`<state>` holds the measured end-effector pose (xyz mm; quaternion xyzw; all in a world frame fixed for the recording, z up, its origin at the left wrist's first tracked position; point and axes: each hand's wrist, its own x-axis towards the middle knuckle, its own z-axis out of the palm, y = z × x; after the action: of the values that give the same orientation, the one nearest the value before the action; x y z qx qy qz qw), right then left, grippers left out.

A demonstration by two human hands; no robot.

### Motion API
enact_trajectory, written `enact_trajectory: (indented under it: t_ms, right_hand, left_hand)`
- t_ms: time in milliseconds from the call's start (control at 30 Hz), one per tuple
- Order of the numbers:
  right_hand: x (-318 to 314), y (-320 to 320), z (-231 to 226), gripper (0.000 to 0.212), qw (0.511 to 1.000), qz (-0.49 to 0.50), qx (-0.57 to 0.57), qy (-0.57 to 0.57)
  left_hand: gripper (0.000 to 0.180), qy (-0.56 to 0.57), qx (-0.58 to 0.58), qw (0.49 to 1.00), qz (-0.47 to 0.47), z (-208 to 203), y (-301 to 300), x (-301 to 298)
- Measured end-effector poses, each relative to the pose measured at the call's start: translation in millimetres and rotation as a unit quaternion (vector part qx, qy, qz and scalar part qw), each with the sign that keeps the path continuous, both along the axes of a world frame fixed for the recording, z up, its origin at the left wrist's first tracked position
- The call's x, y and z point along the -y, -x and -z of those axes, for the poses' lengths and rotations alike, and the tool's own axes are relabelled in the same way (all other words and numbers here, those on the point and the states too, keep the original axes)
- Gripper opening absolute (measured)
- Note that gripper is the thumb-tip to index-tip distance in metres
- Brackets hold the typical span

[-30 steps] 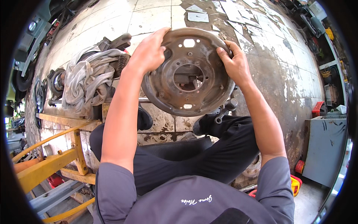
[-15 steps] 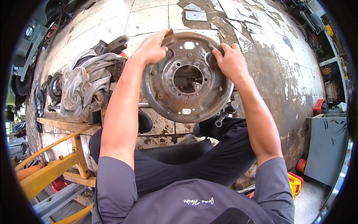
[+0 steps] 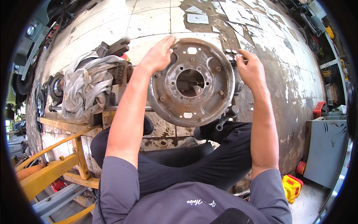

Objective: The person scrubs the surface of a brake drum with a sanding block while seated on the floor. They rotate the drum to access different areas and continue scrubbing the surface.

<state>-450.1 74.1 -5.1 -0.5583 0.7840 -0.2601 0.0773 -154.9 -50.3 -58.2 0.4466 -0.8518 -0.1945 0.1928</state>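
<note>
Your R hand [image 3: 252,70] has come off the round plate [image 3: 212,84], grip unclear; L hand [image 3: 159,55] grips its rim, prob. steadying; next needs firm L hold.

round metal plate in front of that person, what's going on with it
A seated person has the round metal plate up in front of their knees. The left hand grips its upper left rim. The right hand is off the rim, beside some small shiny metal parts at the upper right; whether it touches them is hard to tell. A grey cloth lies bunched to the left.
</note>
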Motion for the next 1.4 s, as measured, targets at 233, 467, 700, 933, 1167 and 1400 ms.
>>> enact_trajectory:
  t_ms: [233,467,700,933,1167,1400]
  right_hand:
    - [-14,-22,14,0.044,0.998,-0.047,0.030,0.023]
    - [-13,-39,10,0.059,0.994,-0.103,0.010,-0.046]
    - [-10,-34,9,0.050,0.995,-0.082,-0.012,-0.057]
    - [-34,-38,-6,0.043,0.976,-0.049,0.006,-0.211]
    - [-54,-29,-1,0.043,0.954,-0.137,0.076,-0.256]
    - [-36,-47,-21,0.035,0.950,-0.129,0.054,-0.280]
  left_hand:
    - [0.056,0.197,0.098,0.973,-0.070,38,15,-62]
    - [0.073,0.075,0.103,0.986,-0.105,33,43,-40]
    - [0.068,0.032,0.095,0.990,-0.094,47,48,-53]
    - [0.063,0.060,0.098,0.987,-0.110,51,32,-47]
    - [0.062,0.044,0.096,0.990,-0.089,54,21,-61]
    - [0.062,0.081,0.146,0.984,-0.067,38,51,-33]
